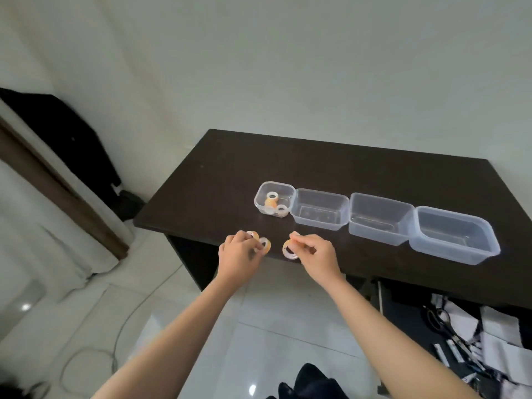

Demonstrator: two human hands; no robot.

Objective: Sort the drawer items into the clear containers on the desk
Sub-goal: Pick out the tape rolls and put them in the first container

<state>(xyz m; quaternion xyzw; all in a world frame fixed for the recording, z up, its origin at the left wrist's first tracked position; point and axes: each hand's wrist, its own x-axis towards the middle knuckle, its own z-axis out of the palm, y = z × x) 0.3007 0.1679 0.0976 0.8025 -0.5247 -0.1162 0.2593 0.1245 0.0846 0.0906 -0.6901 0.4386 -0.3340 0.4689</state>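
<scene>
Where the frame's left edge cuts it off, a dark garment (72, 133) hangs beside a pale curtain (43, 220), and a thin cable (121, 326) loops over the glossy floor tiles (273, 312). At centre, the left hand (237, 256) curls its fingers round two small tape rolls (260, 240), translucent rings with orange cores; how many it holds beyond those is hidden by the fingers. Above it on the dark, matte counter (316, 162), the smallest clear container (275, 199) holds several more such rolls, their edges blurred together. Just right of the left hand, the right hand (315, 251) pinches another tape roll (289, 250) between thumb and fingertips, low over the counter's front edge. Three larger clear plastic containers (319, 210) (380, 217) (454, 234), rounded rectangles touching rim to rim, run toward the right. At lower right, the open drawer (466, 335) is cropped by the frame; scissors (443, 321) and blurred white items lie inside.
</scene>
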